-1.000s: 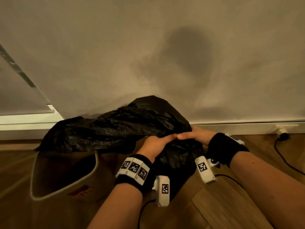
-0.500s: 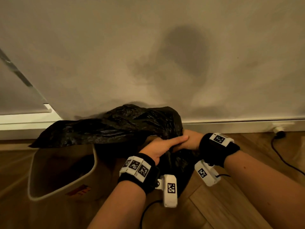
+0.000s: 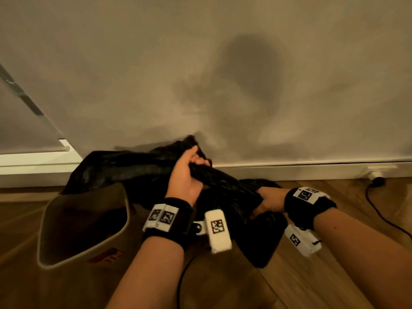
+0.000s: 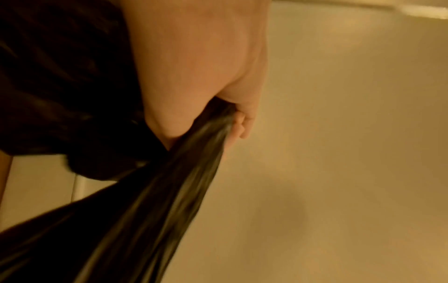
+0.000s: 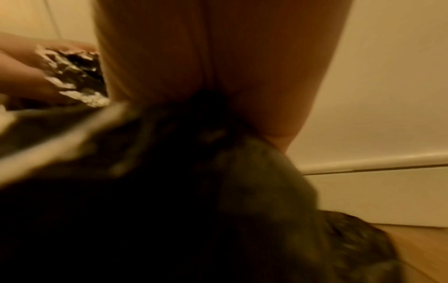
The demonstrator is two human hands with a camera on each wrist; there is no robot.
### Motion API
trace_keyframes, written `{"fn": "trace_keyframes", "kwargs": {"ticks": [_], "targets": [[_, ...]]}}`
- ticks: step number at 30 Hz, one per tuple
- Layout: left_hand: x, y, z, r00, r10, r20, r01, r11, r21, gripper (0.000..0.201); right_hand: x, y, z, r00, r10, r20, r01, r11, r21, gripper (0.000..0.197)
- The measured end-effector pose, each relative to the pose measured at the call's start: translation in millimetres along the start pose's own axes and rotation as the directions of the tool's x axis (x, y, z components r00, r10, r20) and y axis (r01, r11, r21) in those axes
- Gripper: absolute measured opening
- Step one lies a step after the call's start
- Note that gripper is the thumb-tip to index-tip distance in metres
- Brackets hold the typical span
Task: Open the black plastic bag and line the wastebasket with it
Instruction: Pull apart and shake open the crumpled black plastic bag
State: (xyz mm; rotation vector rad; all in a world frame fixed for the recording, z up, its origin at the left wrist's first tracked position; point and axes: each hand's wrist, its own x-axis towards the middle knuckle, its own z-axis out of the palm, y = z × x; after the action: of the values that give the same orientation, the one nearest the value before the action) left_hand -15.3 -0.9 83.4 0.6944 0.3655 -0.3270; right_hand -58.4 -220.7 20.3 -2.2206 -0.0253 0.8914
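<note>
From the head view there is one black plastic bag (image 3: 138, 170), one wastebasket (image 3: 124, 217), and two hands. The left hand (image 3: 185, 175) is curled round a bunched, rope-like stretch of the bag, held up in front of the wall (image 3: 200, 63). The right hand (image 3: 268, 200) grips the same twisted stretch lower down and to the right, fingers closed in the plastic. The rest of the bag spreads leftward over the far rim of the tan wastebasket, and more of it is heaped on the floor under the hands. The basket stands tilted on a wooden floor (image 3: 334, 275), its mouth facing the viewer. One dark cable (image 3: 376, 210) runs across the boards at the right, near a white baseboard (image 3: 289, 169).

From the left wrist view, the left hand (image 4: 194, 76) has its fingers wrapped tight around the bag (image 4: 145, 210), which stretches away taut and blurred against the pale wall.

From the right wrist view, the right hand (image 5: 218, 67) is clenched on a dark gather of the bag (image 5: 169, 210). The other hand (image 5: 29, 76) shows at the left edge, holding crinkled plastic. The baseboard and a strip of floor (image 5: 421, 249) lie to the right.
</note>
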Motion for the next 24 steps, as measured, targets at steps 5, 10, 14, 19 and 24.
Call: {"fn": "trace_keyframes", "kwargs": {"ticks": [5,10,14,19,24], "targets": [[-0.4,-5.0,-11.1,0.996,0.012,-0.092,-0.011,1.0,0.007,0.036,-9.2,7.2,-22.0,0.997,0.076,-0.025,-0.077,0.995,-0.059,0.048],[-9.5,-34.4,11.0,1.0,-0.024,-0.006,0.025,0.996,0.085,0.029,-7.5,-52.7,-20.4,0.987,-0.11,-0.12,0.105,0.993,-0.054,0.108],[-14.5,-33.8,20.2,0.996,0.01,0.092,-0.02,0.994,0.108,0.022,4.3,-65.3,2.8,0.959,-0.195,-0.208,0.167,0.976,-0.142,0.02],[-17.4,9.6,1.0,0.988,0.126,0.088,-0.134,0.987,0.085,0.015,-6.2,-17.1,-18.2,0.968,-0.001,-0.252,-0.032,0.992,-0.125,0.009],[-6.0,8.4,-15.7,0.965,0.251,-0.076,-0.219,0.931,0.292,0.04,-12.4,-5.9,-25.7,0.986,0.065,-0.151,-0.078,0.994,-0.081,0.043]]}}
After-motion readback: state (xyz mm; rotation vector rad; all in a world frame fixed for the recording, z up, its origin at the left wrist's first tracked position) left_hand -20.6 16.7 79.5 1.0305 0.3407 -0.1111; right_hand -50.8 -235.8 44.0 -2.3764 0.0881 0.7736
